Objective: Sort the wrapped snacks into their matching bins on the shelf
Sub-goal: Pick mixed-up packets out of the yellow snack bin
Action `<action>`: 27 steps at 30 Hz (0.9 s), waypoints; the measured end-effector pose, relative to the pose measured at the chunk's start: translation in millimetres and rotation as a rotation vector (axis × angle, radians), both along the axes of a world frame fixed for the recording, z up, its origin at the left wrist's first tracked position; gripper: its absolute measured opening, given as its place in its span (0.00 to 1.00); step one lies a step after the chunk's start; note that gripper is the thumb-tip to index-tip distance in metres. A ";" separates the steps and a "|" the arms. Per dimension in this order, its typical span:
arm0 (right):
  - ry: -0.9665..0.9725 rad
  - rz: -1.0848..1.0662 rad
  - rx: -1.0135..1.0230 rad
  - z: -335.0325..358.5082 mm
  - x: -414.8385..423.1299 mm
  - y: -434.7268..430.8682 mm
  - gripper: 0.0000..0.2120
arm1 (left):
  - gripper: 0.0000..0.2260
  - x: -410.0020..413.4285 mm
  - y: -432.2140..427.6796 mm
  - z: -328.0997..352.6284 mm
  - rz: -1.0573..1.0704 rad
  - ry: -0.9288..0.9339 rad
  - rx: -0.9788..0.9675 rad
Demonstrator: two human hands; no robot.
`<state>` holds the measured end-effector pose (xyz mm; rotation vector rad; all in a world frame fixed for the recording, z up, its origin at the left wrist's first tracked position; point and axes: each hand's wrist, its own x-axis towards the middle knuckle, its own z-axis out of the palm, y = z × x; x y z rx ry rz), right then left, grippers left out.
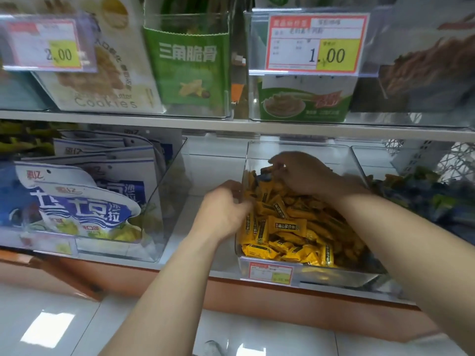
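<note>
Evidently the white shelf (pixel 198 181) is laid out so that each kind of snack is kept apart in its own container, and the work is centred on the clear plastic bin (pixel 308 152) set at the shelf's front edge. To its left a second clear bin of blue-and-white bags (pixel 84 209) is seen. To its right is a bin of blue and green wrapped snacks (pixel 424 199), which is probably where strays belong.

The middle bin is filled well up its walls with a loose heap of yellow wrapped snacks (pixel 288 227). These are small pillow-shaped packets, glossy yellow with a dark printed band, lying at every angle. Because the pile is deep and jumbled, odd pieces can only be found by being dug for from above.

The right hand (pixel 303 173) is reached over the heap toward the back of the bin, palm down. Its fingers (pixel 276 160) are bent and closed on what appears to be a darker wrapper (pixel 266 174) among the yellow ones. This is judged to be a misplaced piece being picked out, though blur prevents certainty.

The left hand (pixel 222 209) is held against the bin's left wall, perhaps to steady it. Its fingers are curled near the rim and the nearest packets, but whether anything is gripped cannot be told.

A small red-bordered price label (pixel 271 272) is clipped to the bin's front.
</note>
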<state>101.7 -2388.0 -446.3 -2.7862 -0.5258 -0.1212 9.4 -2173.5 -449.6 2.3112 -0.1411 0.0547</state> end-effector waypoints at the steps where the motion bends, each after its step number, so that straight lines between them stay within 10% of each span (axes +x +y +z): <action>1: 0.043 0.028 0.004 -0.9 -10.4 -7.6 0.05 | 0.09 -0.6 -0.4 1.6 0.003 -0.014 0.007; 9: 0.165 -0.076 -0.007 -0.2 -87.3 -45.2 0.05 | 0.17 4.7 -33.5 22.3 0.048 -0.271 0.077; 17: 0.088 -0.075 0.057 -4.2 -113.4 -47.4 0.04 | 0.18 89.6 -95.7 -3.0 0.065 0.151 0.222; 27: 0.029 0.013 0.090 -1.3 -130.9 -56.4 0.07 | 0.17 88.0 -88.9 -13.9 -0.054 0.072 0.384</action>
